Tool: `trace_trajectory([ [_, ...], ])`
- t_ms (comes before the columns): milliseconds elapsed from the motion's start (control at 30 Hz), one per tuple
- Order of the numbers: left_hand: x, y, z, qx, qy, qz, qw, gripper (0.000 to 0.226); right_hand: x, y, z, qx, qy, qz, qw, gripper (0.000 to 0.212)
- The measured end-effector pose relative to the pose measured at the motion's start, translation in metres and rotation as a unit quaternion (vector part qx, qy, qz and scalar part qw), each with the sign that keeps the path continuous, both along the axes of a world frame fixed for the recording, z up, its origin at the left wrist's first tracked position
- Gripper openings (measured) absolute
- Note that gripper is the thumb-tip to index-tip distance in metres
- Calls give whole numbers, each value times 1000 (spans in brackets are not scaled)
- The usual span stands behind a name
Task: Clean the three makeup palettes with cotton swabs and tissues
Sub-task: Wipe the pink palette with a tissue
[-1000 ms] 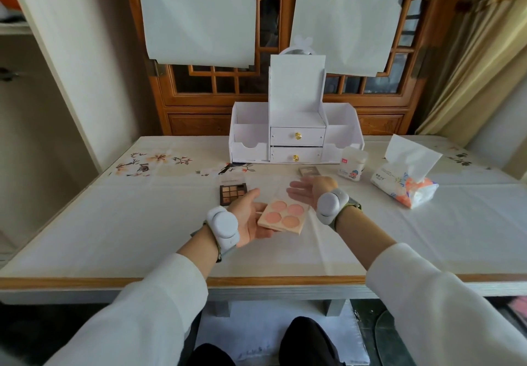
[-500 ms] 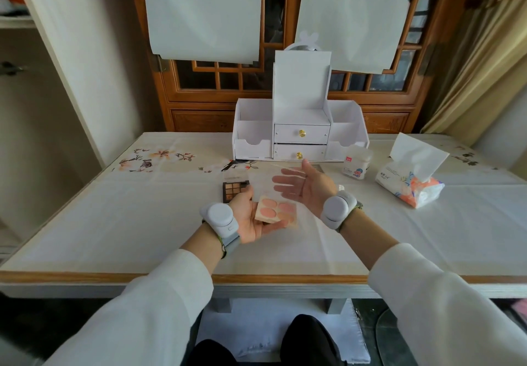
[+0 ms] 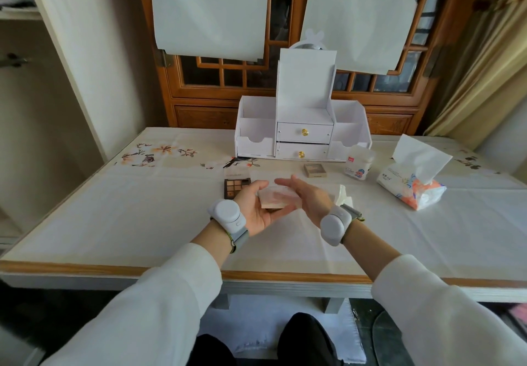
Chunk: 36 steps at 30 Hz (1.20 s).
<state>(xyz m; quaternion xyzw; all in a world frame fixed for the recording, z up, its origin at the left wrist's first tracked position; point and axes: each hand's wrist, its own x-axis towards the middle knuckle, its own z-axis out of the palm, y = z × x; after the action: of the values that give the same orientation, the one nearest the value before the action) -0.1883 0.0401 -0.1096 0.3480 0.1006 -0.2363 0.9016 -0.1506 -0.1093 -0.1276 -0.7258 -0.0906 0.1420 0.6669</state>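
Observation:
My left hand (image 3: pixel 252 209) holds the pink palette (image 3: pixel 275 201) just above the table, thumb curled over its far edge. My right hand (image 3: pixel 306 199) lies across the palette's right side with straight fingers; a clear lid seems to cover the pans, blurred. An open brown eyeshadow palette (image 3: pixel 235 188) lies on the table just beyond my left hand. A small closed gold palette (image 3: pixel 315 170) sits farther back. The cotton swab tub (image 3: pixel 358 166) stands to its right, and a tissue pack (image 3: pixel 410 186) with a sheet sticking up lies at the right.
A loose white tissue (image 3: pixel 344 198) lies behind my right wrist. A white drawer organizer (image 3: pixel 303 137) stands at the back centre of the table (image 3: pixel 114 223), against a wooden cabinet. Curtains hang at the far right.
My right hand has swung left and down from a raised open pose onto the pink palette. The left hand has tilted the palette flatter, and its pans now look covered.

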Motion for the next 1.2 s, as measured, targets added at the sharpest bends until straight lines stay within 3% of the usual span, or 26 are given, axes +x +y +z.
trace_trajectory([
  [200, 9, 0, 1, 65, -25, 26, 997, 27, -3, 6, 10, 1, 93, -37, 995, 28],
  [367, 15, -4, -5, 147, -54, 30, 987, 33, 5, 6, 5, -22, 72, -107, 991, 43],
  [533, 15, 0, -6, 179, -98, 24, 979, 20, 2, 7, -1, 0, 61, -142, 988, 41],
  [900, 32, 7, -10, 214, -101, 23, 971, 33, 12, 4, 4, 13, 79, -115, 990, 43],
  [1067, 56, 8, -3, 311, -124, 46, 941, 19, 39, 5, 17, 39, 112, -153, 981, 34],
  [1100, 64, 9, 0, 326, -118, 49, 936, 11, 48, 5, 19, 31, 114, -152, 981, 32],
  [1200, 90, 8, 9, 371, -101, 42, 922, 13, 73, 5, 19, -17, 118, -154, 981, 24],
])
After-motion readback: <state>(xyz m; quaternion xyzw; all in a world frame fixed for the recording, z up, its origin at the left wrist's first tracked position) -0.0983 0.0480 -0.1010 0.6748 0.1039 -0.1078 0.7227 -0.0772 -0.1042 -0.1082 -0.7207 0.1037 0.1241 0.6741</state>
